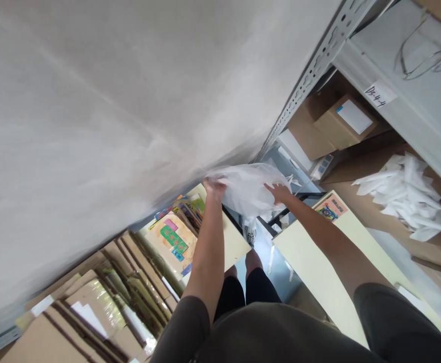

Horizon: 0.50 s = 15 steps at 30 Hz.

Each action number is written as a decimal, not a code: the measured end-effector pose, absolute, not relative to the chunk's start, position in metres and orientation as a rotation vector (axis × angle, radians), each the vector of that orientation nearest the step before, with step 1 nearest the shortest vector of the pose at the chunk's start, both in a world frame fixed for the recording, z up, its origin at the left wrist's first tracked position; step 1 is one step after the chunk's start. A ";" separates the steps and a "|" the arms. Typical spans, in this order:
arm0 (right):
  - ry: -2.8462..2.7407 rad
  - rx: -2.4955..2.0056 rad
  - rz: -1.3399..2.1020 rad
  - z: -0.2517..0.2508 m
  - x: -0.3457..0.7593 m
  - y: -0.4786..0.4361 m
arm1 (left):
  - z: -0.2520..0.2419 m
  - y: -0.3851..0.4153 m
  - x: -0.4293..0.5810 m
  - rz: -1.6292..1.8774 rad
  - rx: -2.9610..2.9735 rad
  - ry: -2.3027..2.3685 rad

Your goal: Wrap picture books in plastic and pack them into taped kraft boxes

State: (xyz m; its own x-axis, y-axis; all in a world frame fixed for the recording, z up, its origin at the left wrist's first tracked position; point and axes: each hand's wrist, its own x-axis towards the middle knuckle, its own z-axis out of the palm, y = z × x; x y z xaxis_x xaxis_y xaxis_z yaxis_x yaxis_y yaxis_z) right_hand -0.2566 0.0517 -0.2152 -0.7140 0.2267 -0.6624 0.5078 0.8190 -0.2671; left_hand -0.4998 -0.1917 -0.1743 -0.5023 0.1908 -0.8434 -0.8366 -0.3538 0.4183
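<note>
A translucent white plastic bag [245,189] spreads between my two hands, over the gap between two pale tabletops. My left hand [215,186] grips the bag's left end, its fingers curled round the plastic. At the bag's right side is my right hand [278,192], with the index finger pointing out and apart from the others, resting against the plastic. The bag's lower part hangs above the floor near a shoe.
Flattened cardboard [103,302] and books [175,239] line the left side. On the right stand a pale table [318,262] with a booklet [331,207], and metal shelving [307,75] with boxes [344,121] and white scraps [405,194]. A wall [110,101] rises ahead.
</note>
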 end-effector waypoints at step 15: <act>2.565 0.799 -0.515 -0.230 -0.359 0.029 | -0.191 -0.189 -0.492 1.716 -0.943 1.230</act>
